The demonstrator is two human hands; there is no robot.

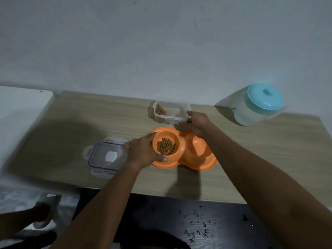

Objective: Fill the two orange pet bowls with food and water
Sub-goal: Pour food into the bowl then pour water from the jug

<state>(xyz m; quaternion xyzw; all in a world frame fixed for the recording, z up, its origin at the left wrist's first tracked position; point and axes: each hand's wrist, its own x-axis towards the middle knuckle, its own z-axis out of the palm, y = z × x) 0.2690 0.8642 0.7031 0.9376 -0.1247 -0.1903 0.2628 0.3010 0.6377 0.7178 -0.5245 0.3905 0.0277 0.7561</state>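
Gripping orange bowl (181,147) in left hand (143,151), seemingly pinching food container (172,112) with right hand (199,123); risking jolting kibble (165,146) out.

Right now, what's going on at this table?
A person is filling pet bowls. The left hand grips the orange bowl that already holds kibble, while the right hand holds a corner of the clear food container behind it. The second orange bowl is empty, and the teal-lidded jug stands untouched on the right.
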